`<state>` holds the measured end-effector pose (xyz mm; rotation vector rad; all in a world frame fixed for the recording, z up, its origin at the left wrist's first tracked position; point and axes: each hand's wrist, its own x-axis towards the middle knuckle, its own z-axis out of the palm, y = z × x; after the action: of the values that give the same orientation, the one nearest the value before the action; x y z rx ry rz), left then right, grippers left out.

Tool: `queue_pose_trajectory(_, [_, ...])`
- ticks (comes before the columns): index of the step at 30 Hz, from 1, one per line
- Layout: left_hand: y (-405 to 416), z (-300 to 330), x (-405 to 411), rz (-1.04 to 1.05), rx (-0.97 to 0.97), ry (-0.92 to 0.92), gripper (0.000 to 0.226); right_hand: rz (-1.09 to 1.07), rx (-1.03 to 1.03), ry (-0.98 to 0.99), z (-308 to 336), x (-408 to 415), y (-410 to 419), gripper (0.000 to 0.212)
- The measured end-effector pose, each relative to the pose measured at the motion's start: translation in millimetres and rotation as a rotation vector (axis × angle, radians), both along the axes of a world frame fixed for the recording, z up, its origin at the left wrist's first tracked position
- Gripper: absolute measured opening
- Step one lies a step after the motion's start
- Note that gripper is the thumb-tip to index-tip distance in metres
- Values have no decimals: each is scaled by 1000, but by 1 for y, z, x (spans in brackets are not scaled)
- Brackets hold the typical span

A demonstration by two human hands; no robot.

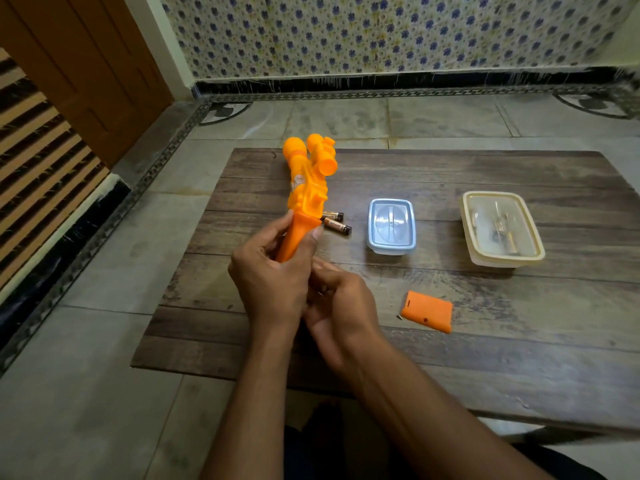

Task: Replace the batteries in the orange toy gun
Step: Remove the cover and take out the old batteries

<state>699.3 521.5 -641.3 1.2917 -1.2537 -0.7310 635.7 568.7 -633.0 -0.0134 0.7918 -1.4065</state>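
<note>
Wooden table [450,174] beneath orange toy gun [306,188], grip wrapped by left hand [273,271], right hand [341,306] curled beside.

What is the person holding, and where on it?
The left hand grips the orange toy gun by its handle; the right hand works at the handle's base.

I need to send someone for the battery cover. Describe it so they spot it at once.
On the wooden table, look at the near right part, in front of the two lidded plastic boxes. The battery cover lies there alone: a flat orange rectangle. It is the only loose orange piece on the table; the toy gun is held up.
</note>
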Motion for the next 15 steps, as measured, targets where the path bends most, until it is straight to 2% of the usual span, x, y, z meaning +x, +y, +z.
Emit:
queue_pose_trajectory(3, [0,-1,0,-17,11,10,45,59,-39,156,-1,0,3,52])
queue_pose_trajectory(6, [0,1,-1,-36,24,53,40,58,-41,416,-6,-6,6,37])
queue_pose_trajectory(10, [0,5,-1,3,22,100,30,4,-97,923,-12,-19,1,18])
queue_pose_trajectory(13, [1,4,3,64,46,134,25,-115,-164,1335,-11,-31,-8,23])
queue_pose_trajectory(15, [-1,1,6,126,82,140,23,-177,-213,1515,-14,-37,-14,26])
